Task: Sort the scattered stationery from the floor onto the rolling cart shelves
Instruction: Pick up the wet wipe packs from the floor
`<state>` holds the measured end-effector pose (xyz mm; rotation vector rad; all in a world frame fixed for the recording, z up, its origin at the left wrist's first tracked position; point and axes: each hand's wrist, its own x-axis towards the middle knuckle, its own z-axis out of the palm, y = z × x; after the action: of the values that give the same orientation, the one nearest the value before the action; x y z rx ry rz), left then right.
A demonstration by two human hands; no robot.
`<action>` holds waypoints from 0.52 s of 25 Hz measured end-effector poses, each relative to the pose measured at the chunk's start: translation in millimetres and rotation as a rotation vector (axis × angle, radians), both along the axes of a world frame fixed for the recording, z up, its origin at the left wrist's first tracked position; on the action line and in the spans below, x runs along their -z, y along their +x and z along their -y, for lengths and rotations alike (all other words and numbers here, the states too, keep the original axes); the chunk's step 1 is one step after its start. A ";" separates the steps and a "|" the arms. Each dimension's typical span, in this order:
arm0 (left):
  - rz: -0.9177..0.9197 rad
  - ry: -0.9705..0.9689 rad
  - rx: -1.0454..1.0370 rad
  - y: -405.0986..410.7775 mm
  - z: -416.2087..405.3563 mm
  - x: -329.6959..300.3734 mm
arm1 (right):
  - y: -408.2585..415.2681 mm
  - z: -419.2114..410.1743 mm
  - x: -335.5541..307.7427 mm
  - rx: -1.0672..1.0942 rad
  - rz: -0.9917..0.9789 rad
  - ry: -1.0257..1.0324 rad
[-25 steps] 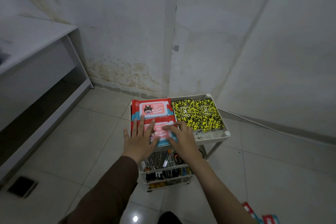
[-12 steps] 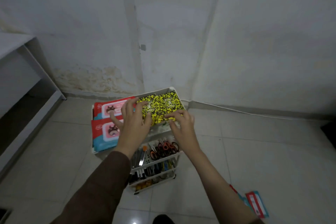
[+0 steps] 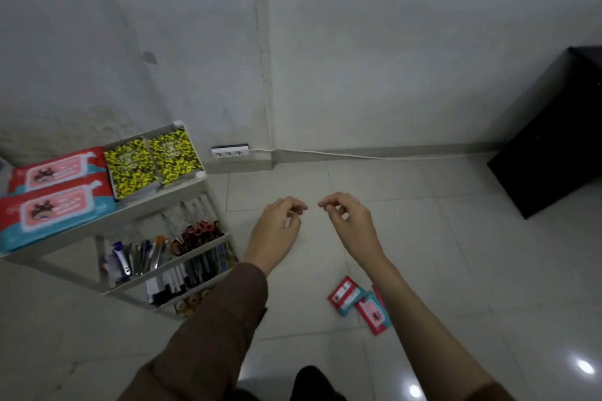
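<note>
Pale floor tiles (image 3: 456, 270) fill the lower half of the frame, meeting a stained white wall (image 3: 358, 42) across the upper half. At the left edge stands the white rolling cart (image 3: 169, 202), its long axis running from lower left to upper right. On its top shelf lie two red-and-teal wipes packs (image 3: 55, 202) side by side at the left end, their long sides running across the cart's width, and just beside them two yellow-and-black speckled notebooks (image 3: 153, 164) at the right end, lying flat and touching each other. On the middle shelf, orange-handled scissors (image 3: 198, 231) and several pens and tools (image 3: 140, 257) lie across the shelf; the lowest shelves hold dark markers (image 3: 176, 280) and something small and yellowish, too blurred to name. Near the lower centre of the frame, three small red-and-teal packs (image 3: 358, 304) lie on the floor, touching or overlapping, each long axis tilted from lower left to upper right. Both hands hang over bare tile near the middle of the frame, well apart from the cart and the floor packs: the left hand (image 3: 277, 225), from a brown sleeve (image 3: 208, 329), and the right hand (image 3: 350, 221) each have loosely curled fingers holding nothing. A white power strip (image 3: 229, 151) sits at the wall base with its cable (image 3: 374, 156) running right toward a black cabinet (image 3: 553, 140) at the right edge.
</note>
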<state>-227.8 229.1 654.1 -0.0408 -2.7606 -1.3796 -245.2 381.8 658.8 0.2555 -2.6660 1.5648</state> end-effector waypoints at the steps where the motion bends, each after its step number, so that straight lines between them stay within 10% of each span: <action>1: 0.031 0.027 -0.006 4.6 -14.7 6.5 | 4.7 -18.4 4.6 0.010 0.031 0.001; 13: 0.402 -0.080 0.043 -16.6 -105.6 214.2 | 30.9 -158.7 219.2 0.385 0.470 -0.050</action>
<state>-244.3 334.7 439.9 0.1975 -3.1541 -1.4233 -214.3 540.5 439.6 -0.6690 -2.7451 1.7177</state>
